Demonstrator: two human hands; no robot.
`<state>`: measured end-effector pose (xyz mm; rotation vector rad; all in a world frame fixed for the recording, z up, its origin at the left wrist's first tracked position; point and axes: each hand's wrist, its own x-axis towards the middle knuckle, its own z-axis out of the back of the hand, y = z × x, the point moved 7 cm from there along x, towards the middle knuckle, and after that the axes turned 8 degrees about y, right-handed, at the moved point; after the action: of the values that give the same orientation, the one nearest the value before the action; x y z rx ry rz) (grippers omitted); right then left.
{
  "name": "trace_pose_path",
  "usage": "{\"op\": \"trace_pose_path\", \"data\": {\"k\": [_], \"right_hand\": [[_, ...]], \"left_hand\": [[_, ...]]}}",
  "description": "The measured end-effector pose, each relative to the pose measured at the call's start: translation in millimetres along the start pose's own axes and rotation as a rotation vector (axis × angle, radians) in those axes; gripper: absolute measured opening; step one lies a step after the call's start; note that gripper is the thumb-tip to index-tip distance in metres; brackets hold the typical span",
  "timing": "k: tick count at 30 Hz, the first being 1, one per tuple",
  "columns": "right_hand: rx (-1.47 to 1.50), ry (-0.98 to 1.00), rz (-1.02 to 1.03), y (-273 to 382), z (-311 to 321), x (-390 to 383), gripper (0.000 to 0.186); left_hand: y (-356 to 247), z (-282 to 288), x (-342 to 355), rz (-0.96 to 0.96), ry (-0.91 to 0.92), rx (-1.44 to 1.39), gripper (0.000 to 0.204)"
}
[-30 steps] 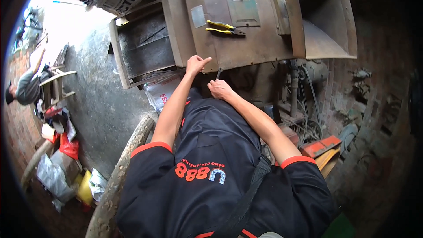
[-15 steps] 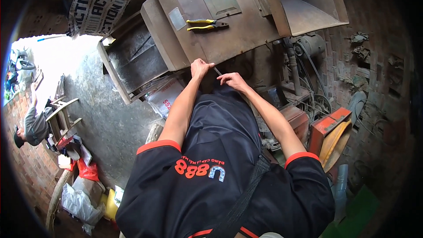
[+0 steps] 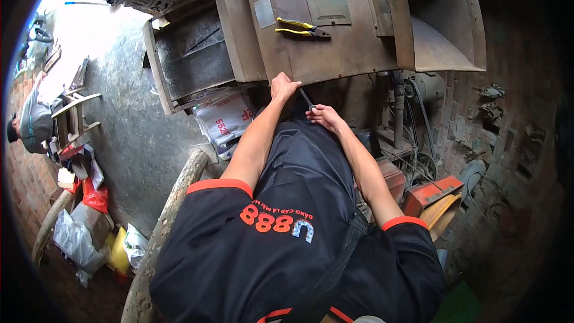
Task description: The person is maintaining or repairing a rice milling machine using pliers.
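My left hand (image 3: pixel 284 87) is closed in a pinch at the lower edge of a brown metal machine housing (image 3: pixel 353 57). What its fingertips hold, if anything, is too small to make out. Just to the right and nearer to me, my right hand (image 3: pixel 326 117) is closed around the dark handle of a screwdriver (image 3: pixel 307 99). Its thin shaft slants up toward the left fingertips. On top of the housing lie yellow-handled pliers (image 3: pixel 302 28), beside a greenish square cover plate (image 3: pixel 327 3).
A metal chute (image 3: pixel 194 54) extends left of the housing, with printed sacks (image 3: pixel 224 118) below it. A motor (image 3: pixel 427 88) with a belt stands right. A bent wooden pole (image 3: pixel 173 203) is at my left. Another person (image 3: pixel 36 121) sits far left by a wooden chair (image 3: pixel 75 107).
My view has shifted, so the housing and pliers sit further right and higher. My right hand is slightly lower relative to the left, and more of the screwdriver's shaft shows.
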<state>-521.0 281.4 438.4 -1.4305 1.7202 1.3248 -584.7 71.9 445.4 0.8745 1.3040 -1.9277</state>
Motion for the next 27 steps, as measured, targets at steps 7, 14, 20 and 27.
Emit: {"op": "trace_pose_path", "data": {"k": [7, 14, 20, 27], "right_hand": [[-0.141, -0.266, 0.217, 51, 30, 2, 0.014], [-0.494, -0.445, 0.490, 168, -28, 29, 0.010], [-0.753, -0.325, 0.466, 183, -107, 61, 0.016], [-1.288, -0.365, 0.719, 143, -167, 39, 0.052]], "left_hand": [[-2, -2, -7, 0.020, -0.009, 0.054, 0.040], [38, -11, 14, -0.009, 0.415, -0.481, 0.038], [68, 41, 0, -0.011, 0.200, -0.789, 0.038], [90, 109, 6, -0.076, -0.096, -0.935, 0.027]]}}
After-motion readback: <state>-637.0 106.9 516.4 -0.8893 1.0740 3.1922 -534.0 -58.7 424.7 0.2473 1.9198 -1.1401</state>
